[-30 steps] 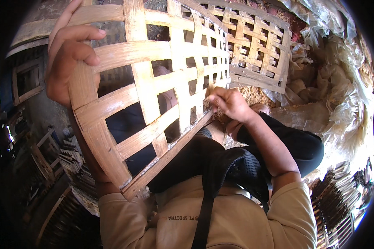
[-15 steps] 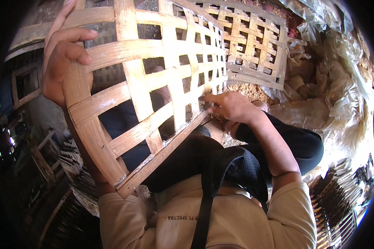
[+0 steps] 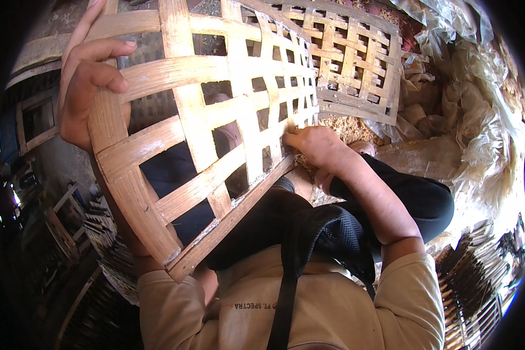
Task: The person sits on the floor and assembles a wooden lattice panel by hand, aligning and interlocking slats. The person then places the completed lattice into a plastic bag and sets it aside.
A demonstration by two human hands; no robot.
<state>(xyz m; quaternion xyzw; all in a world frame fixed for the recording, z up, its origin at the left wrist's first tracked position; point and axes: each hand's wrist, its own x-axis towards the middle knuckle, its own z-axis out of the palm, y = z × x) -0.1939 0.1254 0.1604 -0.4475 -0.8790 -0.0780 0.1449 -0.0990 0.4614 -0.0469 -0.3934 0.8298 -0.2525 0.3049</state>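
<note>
A large, pale-brown panel of flat wooden strips woven into an open lattice is held up at a slant over the person's lap, its near corner pointing down toward the chest. The left hand is wrapped around the panel's left edge, two digits bent over the front face and another finger stretched up along the side, so that it grips the border strip. The right hand is at the far end of the lower edge, its fingers bent and close together against the weave; whether they pinch a strip cannot be told, since the fingertips are partly hidden. A narrow brown wooden rail runs along that lower edge, with whitish residue on its seam.

Beyond the panel's right edge lies a second, darker brown woven wooden lattice in a frame, with yellowish wood shavings just below its near edge. Crumpled translucent plastic sheeting is heaped to the right. The person sits with bent legs in black trousers and a tan short-sleeved shirt, crossed by a black strap
</note>
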